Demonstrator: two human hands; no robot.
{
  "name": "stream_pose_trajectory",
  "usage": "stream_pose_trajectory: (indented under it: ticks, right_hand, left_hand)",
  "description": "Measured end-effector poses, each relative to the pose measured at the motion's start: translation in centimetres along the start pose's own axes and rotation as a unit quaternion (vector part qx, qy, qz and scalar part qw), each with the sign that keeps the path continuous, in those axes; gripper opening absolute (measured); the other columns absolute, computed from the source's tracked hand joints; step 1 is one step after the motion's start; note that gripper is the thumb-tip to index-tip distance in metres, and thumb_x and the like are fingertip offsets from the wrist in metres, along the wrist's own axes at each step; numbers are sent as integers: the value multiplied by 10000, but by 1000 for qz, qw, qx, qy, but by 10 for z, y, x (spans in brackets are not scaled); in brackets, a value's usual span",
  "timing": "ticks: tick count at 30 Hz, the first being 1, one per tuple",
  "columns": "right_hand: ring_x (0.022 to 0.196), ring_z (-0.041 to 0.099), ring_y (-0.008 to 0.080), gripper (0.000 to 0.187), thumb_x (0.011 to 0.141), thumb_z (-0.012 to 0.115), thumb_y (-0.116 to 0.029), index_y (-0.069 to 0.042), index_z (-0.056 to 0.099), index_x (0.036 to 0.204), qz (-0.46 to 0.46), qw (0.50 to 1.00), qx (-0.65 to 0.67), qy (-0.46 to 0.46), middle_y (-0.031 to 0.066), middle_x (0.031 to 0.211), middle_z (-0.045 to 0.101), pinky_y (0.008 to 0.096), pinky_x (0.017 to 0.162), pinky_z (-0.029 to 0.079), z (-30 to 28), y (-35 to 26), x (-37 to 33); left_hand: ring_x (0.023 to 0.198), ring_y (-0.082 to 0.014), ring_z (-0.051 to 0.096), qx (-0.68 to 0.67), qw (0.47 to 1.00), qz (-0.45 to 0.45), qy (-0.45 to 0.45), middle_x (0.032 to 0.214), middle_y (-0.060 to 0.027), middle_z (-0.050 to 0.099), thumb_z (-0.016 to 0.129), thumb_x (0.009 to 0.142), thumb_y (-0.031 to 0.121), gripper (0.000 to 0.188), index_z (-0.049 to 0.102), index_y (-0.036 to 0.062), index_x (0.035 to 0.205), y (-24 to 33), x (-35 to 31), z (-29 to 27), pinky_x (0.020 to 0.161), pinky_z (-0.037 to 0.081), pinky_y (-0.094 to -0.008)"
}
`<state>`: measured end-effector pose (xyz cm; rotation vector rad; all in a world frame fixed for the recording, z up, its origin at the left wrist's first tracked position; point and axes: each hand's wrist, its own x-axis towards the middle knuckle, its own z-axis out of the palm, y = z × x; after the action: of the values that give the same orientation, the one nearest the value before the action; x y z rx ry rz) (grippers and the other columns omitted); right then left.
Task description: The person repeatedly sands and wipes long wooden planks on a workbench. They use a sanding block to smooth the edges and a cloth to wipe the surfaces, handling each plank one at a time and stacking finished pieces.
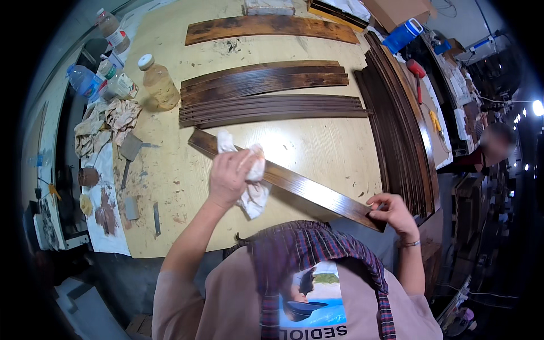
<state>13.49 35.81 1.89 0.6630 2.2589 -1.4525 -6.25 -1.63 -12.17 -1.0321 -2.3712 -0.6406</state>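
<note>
A dark brown wooden board point(306, 188) with a glossy face slants across the front of the table, its right end toward me. My left hand point(228, 177) is closed on a crumpled white cloth point(255, 199), which is wrapped over the board near its left part. At the board's right end, my right hand point(395, 213) grips the edge between thumb and fingers. Just beyond lies a stack of grooved dark strips point(277, 110), with flat brown boards point(266, 79) behind it. Another stained board point(272, 29) rests farther back.
Bottles, among them one of cloudy liquid point(158, 85), stand at the left beside rags point(107, 124) and a putty knife point(131, 148). Long dark strips point(391, 130) are stacked along the right edge. Beyond them are a red mallet point(416, 69) and a blue container point(403, 35). A person point(493, 147) is at far right.
</note>
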Motion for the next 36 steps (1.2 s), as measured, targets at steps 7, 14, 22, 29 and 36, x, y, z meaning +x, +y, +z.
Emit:
stream_pose_trajectory:
  ticks: [7, 14, 22, 29, 36]
  right_hand:
    - [816, 657, 267, 534, 721, 812, -305, 6, 623, 1112, -63, 979, -176, -86, 167, 919, 678, 352, 752, 511, 80, -4, 30]
    - [764, 658, 314, 459, 589, 833, -160, -68, 636, 994, -228, 903, -344, 121, 120, 839, 663, 385, 637, 525, 98, -21, 10]
    - [817, 641, 287, 468, 571, 755, -72, -16, 622, 1016, -267, 928, -211, 155, 140, 866, 616, 342, 724, 511, 80, -33, 3]
    - [729, 624, 179, 389, 845, 511, -212, 46, 558, 1133, -330, 869, 363, 63, 78, 863, 603, 345, 683, 550, 83, -147, 89]
    - [686, 596, 200, 527, 986, 420, -551, -44, 559, 1033, -302, 776, 551, 51, 61, 777, 596, 418, 669, 527, 74, -200, 114]
  left_hand:
    - [876, -178, 619, -98, 992, 62, -41, 964, 6, 664, 749, 690, 221, 367, 667, 163, 1042, 49, 18, -14, 782, 526, -328]
    - [995, -197, 656, -11, 998, 44, 33, 1101, -36, 681, 736, 691, 188, 438, 663, 149, 1121, -15, 25, -41, 905, 515, -374]
    - [964, -173, 662, -193, 857, -442, 181, 1049, -95, 696, 667, 797, -54, 375, 627, -41, 1170, -105, 10, -77, 838, 517, -307]
    - [1056, -196, 645, -608, 740, -270, 99, 1220, -112, 625, 629, 857, -85, 453, 542, -5, 1294, 21, 125, -106, 938, 523, -293]
    - [1135, -363, 594, -293, 956, 17, -12, 1445, -211, 429, 744, 673, 107, 698, 582, 272, 1332, 87, 101, -62, 941, 514, -396]
